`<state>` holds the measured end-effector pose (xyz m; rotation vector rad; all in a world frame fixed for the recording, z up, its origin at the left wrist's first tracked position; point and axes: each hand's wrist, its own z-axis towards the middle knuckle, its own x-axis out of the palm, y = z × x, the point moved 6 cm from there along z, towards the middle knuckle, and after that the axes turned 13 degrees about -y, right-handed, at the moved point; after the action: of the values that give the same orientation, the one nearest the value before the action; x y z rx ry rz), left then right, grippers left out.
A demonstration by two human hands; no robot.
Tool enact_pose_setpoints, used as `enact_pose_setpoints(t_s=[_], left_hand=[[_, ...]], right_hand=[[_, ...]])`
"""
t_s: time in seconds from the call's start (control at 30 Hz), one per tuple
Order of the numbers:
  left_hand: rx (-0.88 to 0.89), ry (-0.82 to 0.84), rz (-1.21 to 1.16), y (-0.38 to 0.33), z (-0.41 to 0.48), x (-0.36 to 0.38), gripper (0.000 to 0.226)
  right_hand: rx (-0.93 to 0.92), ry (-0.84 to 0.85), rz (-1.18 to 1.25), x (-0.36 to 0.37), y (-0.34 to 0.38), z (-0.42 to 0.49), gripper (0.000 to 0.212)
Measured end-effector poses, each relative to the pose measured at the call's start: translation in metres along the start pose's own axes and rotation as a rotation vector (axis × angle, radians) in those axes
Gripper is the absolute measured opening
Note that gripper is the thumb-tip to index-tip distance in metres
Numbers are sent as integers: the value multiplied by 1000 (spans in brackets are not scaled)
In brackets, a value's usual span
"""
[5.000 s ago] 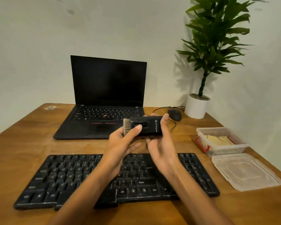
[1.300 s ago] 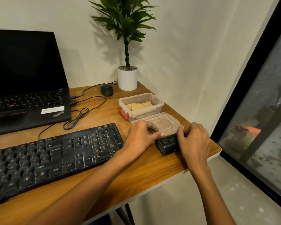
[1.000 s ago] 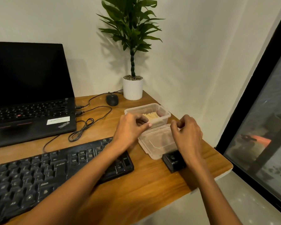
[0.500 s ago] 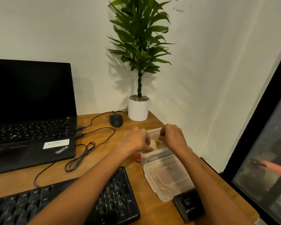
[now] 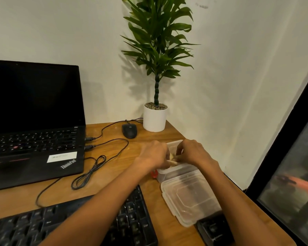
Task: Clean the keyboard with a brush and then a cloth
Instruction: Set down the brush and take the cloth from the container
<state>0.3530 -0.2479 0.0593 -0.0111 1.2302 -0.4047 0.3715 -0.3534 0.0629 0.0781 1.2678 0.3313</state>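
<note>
Both hands meet over the clear plastic container [image 5: 178,172], close together, knuckles up. Left hand [image 5: 154,155] has fingers curled down into the container's opening, gripping the near end of the pale yellow cloth [image 5: 173,162]. Right hand [image 5: 192,153] has fingertips bent in, pinching the same cloth from the other side. The cloth is folded, mostly hidden under the fingers, and sits at the container's rim; cannot tell whether it is lifted clear of the bottom. A red clasp [image 5: 154,174] shows on the container's left end. The container's lid [image 5: 190,199] lies flat on the surface [image 5: 114,157] just in front of the container, touching or nearly touching it. The black brush [image 5: 214,229] lies in front of the lid at the nearer edge, partly under the right forearm. The keyboard [image 5: 135,215] lies to the container's front-left, with the left forearm crossing over it. Left of the container are a loose coil of black cable [image 5: 89,173] and an open black laptop [image 5: 34,125] with a dark screen. Behind the container are a black mouse [image 5: 129,130] and a white pot [image 5: 154,119] holding a leafy green plant [image 5: 158,41], against the wall. Well to the container's right is a dark-framed window [image 5: 292,157].
</note>
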Motion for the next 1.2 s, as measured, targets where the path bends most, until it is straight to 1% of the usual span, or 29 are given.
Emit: enact_pose_setpoints(t_s=[0.03, 0.1, 0.17, 0.23, 0.3, 0.37, 0.47, 0.53, 0.63, 0.73, 0.87, 1.0, 1.07, 1.13, 1.2], left_hand=[[-11, -21, -14, 1, 0, 0, 13], [-57, -48, -83, 3, -1, 0, 13], [-101, -70, -186, 7, 0, -2, 13], [-134, -118, -278, 11, -1, -10, 7], [-170, -208, -364, 16, -3, -20, 8], [-197, -306, -438, 22, -6, -30, 8], [-235, -436, -526, 30, -14, -48, 9], [-247, -504, -594, 35, -21, -65, 13], [-251, -572, -688, 44, -37, -93, 7], [-238, -623, -692, 58, -62, -123, 7], [-270, -619, -710, 85, -103, -154, 16], [-373, -568, -788, 121, -150, -173, 17], [-415, -541, -746, 136, -176, -180, 15], [-465, -509, -720, 150, -202, -185, 13], [-555, -434, -726, 166, -231, -185, 12]], right_hand=[[6, 17, 31, -2, 0, -1, 21], [18, 58, 100, -5, -2, -2, 30], [8, 100, 159, -7, -5, -4, 25], [-2, 90, 147, -12, -9, -6, 23], [21, -14, 140, -19, -13, -6, 18], [41, -150, 194, -28, -12, -8, 12], [21, -309, 267, -42, -3, -14, 12], [-8, -356, 316, -51, 6, -17, 9], [-26, -390, 429, -59, 19, -21, 7], [-49, -416, 557, -69, 41, -28, 8], [-157, -375, 684, -79, 85, -43, 9], [-231, -297, 762, -71, 128, -64, 11], [-262, -253, 774, -63, 148, -79, 9], [-276, -170, 797, -52, 165, -93, 13], [-277, -45, 816, -36, 181, -107, 16]])
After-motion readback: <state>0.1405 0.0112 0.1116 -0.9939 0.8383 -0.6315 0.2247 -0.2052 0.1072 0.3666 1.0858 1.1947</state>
